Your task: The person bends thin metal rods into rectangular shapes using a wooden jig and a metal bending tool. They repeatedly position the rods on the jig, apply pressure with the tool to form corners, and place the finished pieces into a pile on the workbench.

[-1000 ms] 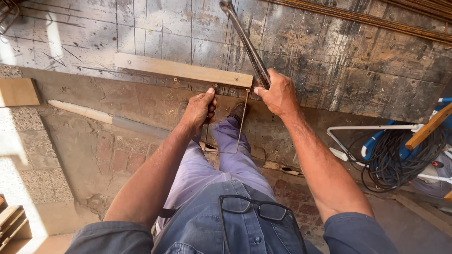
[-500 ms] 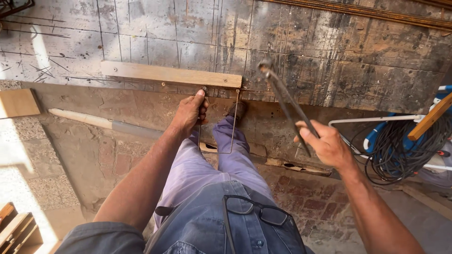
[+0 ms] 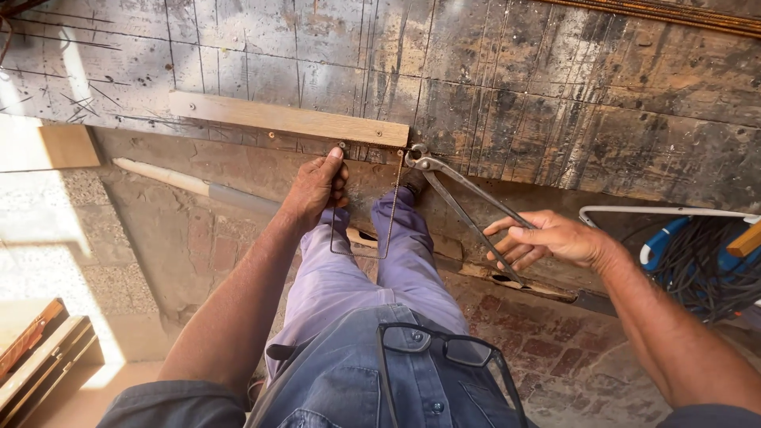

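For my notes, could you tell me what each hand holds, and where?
Right hand grips the long metal pincers by the handle ends; left hand pinches the thin wire loop's top.

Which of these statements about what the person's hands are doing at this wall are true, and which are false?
1. The right hand holds long-handled pincers. True.
2. The left hand holds a hammer. False: it pinches a bent wire below the wooden strip.
3. The pincers' head is at the strip's right end. True.
4. Glasses hang on the shirt front. True.
5. The coiled cable lies on the person's left. False: it lies on the right.
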